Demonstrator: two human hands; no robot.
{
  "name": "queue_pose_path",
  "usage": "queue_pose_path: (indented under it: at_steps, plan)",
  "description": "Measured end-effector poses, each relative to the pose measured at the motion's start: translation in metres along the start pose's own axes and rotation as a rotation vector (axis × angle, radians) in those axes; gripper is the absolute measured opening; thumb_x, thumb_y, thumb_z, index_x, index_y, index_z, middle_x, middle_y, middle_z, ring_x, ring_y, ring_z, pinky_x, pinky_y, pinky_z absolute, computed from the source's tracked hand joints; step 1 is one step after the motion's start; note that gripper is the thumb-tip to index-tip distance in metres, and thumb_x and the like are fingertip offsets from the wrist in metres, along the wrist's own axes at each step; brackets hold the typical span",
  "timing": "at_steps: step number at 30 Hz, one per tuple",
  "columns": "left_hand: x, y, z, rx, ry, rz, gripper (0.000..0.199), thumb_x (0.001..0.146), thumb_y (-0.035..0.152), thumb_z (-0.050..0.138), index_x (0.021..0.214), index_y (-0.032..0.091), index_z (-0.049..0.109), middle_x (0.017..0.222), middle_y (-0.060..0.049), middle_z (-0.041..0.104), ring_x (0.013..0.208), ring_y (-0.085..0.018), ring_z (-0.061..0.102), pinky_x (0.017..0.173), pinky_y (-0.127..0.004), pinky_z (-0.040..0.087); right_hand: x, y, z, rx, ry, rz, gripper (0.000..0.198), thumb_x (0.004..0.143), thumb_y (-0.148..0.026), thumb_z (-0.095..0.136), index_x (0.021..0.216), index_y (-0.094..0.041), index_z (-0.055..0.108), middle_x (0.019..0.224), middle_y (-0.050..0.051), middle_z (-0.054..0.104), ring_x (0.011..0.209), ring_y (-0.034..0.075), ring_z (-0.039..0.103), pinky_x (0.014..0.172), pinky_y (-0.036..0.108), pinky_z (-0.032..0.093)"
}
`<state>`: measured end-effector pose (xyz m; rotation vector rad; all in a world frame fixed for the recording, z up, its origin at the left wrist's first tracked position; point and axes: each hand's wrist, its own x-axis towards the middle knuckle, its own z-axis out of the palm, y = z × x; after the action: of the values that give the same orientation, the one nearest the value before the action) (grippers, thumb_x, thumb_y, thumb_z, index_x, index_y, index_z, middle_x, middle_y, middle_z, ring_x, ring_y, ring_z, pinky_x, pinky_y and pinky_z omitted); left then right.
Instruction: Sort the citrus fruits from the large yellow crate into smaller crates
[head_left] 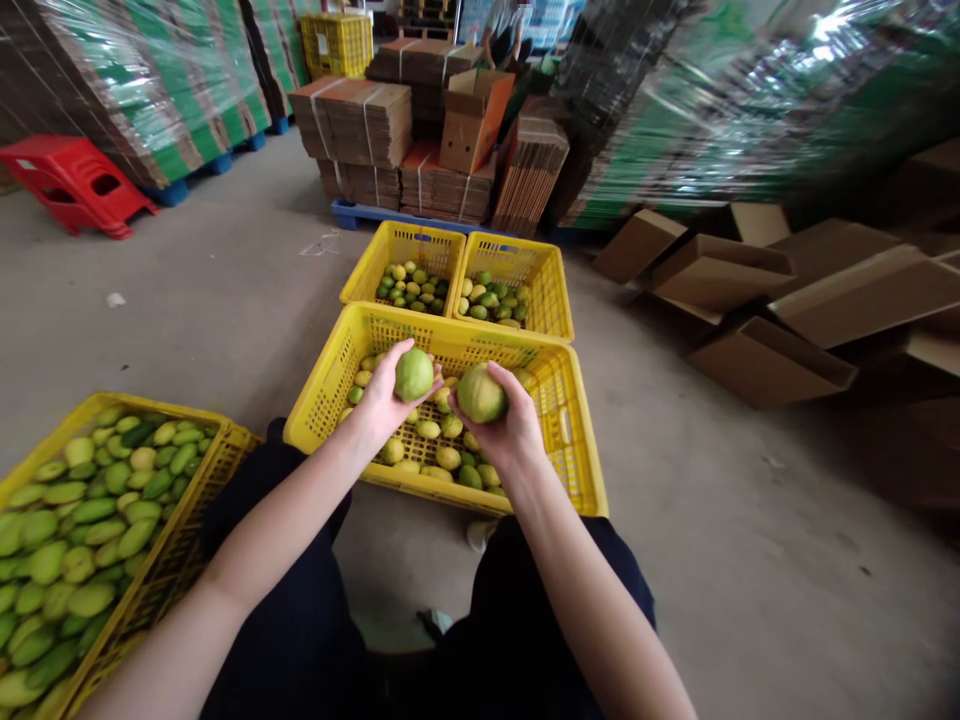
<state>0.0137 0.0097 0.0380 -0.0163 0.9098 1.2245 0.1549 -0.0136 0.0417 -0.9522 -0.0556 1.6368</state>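
My left hand is closed around a round green lemon, its fingers beneath the fruit. In my right hand is a larger green-yellow lemon, gripped with the thumb over the top. Both hands are raised above a wide yellow plastic crate, the two fruits a short gap apart. Loose yellow and green lemons lie on the bottom of that crate, partly hidden by my hands and forearms.
Two smaller yellow crates with some fruit adjoin the far side. A crate full of green fruit stands at my left. Beyond are bundled flat cartons, a red stool, wrapped pallets and open cardboard boxes. Another person is far back.
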Motion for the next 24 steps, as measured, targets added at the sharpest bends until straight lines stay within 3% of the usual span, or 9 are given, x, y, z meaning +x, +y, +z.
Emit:
queue_pose_path:
  at_steps: [2,6,8,11,15,20,24]
  plan:
    - [-0.002,0.001,0.0,0.028,-0.024,0.003,0.02,0.082,0.024,0.07,0.1,0.017,0.063,0.08,-0.005,0.071,0.072,-0.017,0.07,0.078,-0.036,0.063,0.002,0.001,-0.002,0.006,0.015,0.033,0.005,0.082,-0.025,0.065,0.083,-0.023,0.061,0.071,-0.001,0.069,0.065,0.017,0.066,0.065,0.032,0.063]
    - [-0.004,0.001,0.0,0.006,-0.04,0.017,0.01,0.082,0.023,0.067,0.089,0.016,0.064,0.074,-0.004,0.069,0.07,-0.016,0.068,0.08,-0.036,0.063,0.006,0.003,-0.005,-0.006,0.036,0.033,0.019,0.088,-0.039,0.056,0.084,-0.022,0.062,0.068,0.002,0.07,0.061,0.018,0.067,0.05,0.027,0.057]
    - [-0.004,0.002,0.0,0.019,-0.024,0.024,0.008,0.081,0.022,0.066,0.085,0.016,0.065,0.07,-0.003,0.067,0.067,-0.015,0.068,0.08,-0.036,0.063,0.007,0.001,-0.005,-0.021,0.003,0.017,0.02,0.088,-0.039,0.054,0.085,-0.022,0.063,0.068,0.002,0.07,0.059,0.018,0.067,0.048,0.026,0.055]
    - [-0.005,0.003,0.0,0.043,-0.029,-0.005,0.009,0.082,0.022,0.063,0.086,0.015,0.067,0.068,-0.002,0.067,0.065,-0.015,0.068,0.079,-0.036,0.063,0.004,-0.002,-0.004,-0.031,-0.056,0.101,0.027,0.091,-0.04,0.049,0.089,-0.019,0.064,0.069,0.006,0.072,0.056,0.019,0.066,0.048,0.027,0.056]
    - [-0.006,0.003,0.001,0.036,-0.075,-0.02,0.011,0.083,0.022,0.06,0.086,0.015,0.068,0.069,-0.003,0.068,0.065,-0.015,0.069,0.076,-0.033,0.063,0.002,-0.004,-0.002,-0.039,-0.015,0.201,0.034,0.094,-0.037,0.039,0.091,-0.016,0.065,0.07,0.011,0.072,0.055,0.02,0.066,0.045,0.027,0.055]
    - [-0.008,0.002,0.004,0.064,-0.109,0.013,0.008,0.078,0.021,0.061,0.08,0.015,0.066,0.067,-0.002,0.067,0.062,-0.014,0.068,0.069,-0.028,0.061,0.01,-0.001,-0.011,0.026,-0.106,0.217,0.023,0.089,-0.03,0.048,0.096,-0.015,0.065,0.08,0.013,0.075,0.064,0.023,0.071,0.055,0.035,0.061]
    - [-0.008,0.0,0.004,0.147,-0.231,0.073,0.012,0.07,0.026,0.066,0.075,0.015,0.065,0.066,-0.002,0.067,0.065,-0.016,0.069,0.064,-0.026,0.06,0.011,-0.001,-0.014,0.019,-0.157,0.224,0.018,0.086,-0.027,0.053,0.092,-0.015,0.065,0.079,0.012,0.075,0.065,0.023,0.071,0.057,0.035,0.062]
